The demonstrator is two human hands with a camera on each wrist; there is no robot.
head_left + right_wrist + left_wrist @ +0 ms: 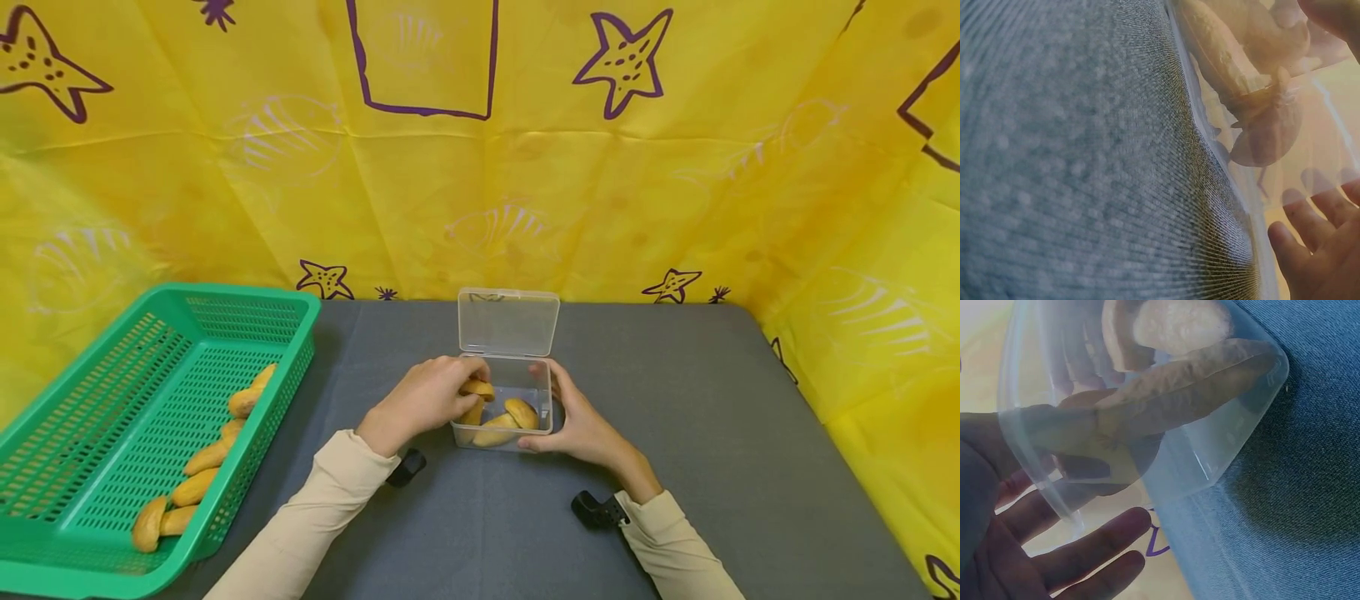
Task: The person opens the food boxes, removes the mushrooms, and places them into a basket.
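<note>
A clear plastic box point(501, 442) with a raised hinged lid point(508, 323) sits on the dark grey tabletop. Inside, near its front right, lies a yellow-brown mushroom point(521, 413). My left hand point(431, 390) reaches over the box's left wall, pinching a second mushroom point(477, 388) between thumb and fingers. Its long stem point(1191, 387) shows through the box wall in the left wrist view; the pinching fingertips are partly hidden in the head view. Around the box's right side my right hand point(588, 425) holds it, thumb at the front corner and fingers toward the back.
On the left stands a green perforated basket point(303, 333) with several mushrooms point(197, 487) along its right side. A yellow patterned cloth point(420, 192) hangs behind the table and along the sides. Grey tabletop point(697, 417) extends to the right of the box.
</note>
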